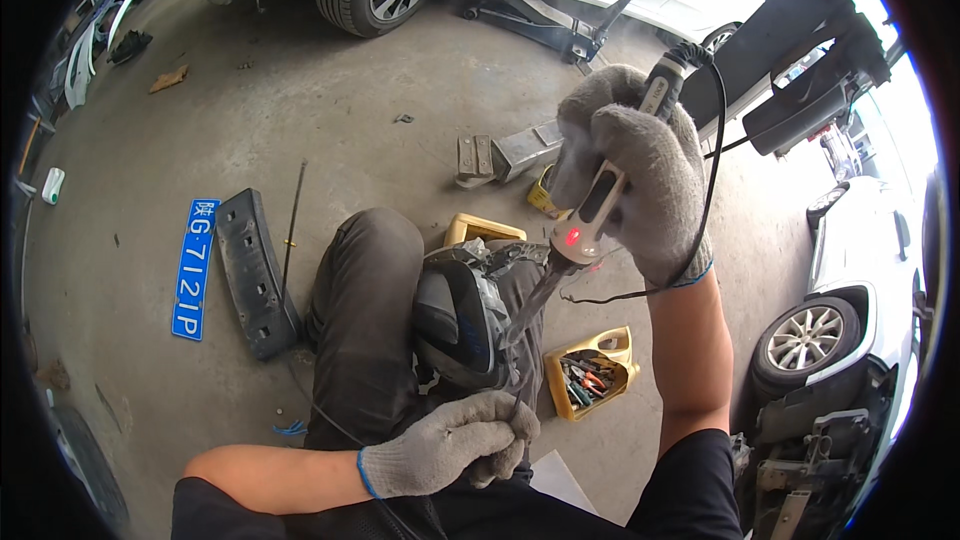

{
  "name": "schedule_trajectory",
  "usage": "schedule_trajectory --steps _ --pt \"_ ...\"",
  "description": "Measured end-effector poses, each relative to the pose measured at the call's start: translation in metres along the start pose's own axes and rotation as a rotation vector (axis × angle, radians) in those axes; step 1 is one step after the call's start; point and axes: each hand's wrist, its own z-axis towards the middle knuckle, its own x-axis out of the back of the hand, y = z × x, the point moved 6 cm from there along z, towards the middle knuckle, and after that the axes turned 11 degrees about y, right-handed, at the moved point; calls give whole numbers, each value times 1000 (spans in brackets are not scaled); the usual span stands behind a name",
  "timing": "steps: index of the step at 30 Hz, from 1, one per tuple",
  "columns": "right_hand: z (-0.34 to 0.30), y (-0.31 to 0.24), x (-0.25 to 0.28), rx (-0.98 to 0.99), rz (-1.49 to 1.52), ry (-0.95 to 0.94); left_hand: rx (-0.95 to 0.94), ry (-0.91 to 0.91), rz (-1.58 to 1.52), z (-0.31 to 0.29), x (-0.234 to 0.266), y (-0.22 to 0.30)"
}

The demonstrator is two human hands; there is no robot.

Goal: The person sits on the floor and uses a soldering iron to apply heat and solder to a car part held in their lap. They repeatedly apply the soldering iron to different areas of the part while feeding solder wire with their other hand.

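Note:
My right hand, in a grey knit glove, is raised and closed around a corded soldering iron. Its pale grey body shows a lit red light, and its dark tip end points down toward a dark plastic car part, blurred or smoky near the end. That part lies across my lap, between my knees; its exact kind is unclear. Below it my left hand, gloved too, has its fingers pinched together around a thin dark strand. Whether the iron's tip touches the part I cannot tell.
A cut yellow jug of hand tools stands on the floor at right. To the left lie a blue licence plate, a black plastic bracket and a thin rod. Cars, a floor jack and metal blocks surround me.

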Motion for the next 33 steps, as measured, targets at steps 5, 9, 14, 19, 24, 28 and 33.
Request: schedule_trajectory --steps 5,9,14,19,24,28,33 --pt "0 7 8 32 -58 -71 28 9 -29 -1 2 -1" --pt "2 14 17 -14 4 -34 28 38 62 0 3 0" --pt "1 13 30 -37 166 88 -8 59 242 4 4 -2" --pt "-4 30 38 -54 121 123 5 60 268 7 8 -6" --pt "-10 49 60 -94 230 248 8 49 263 8 8 -7" --pt "-13 59 77 -80 135 324 16 48 281 10 7 -9" --pt "-18 68 86 -134 170 440 19 57 279 12 6 -8"
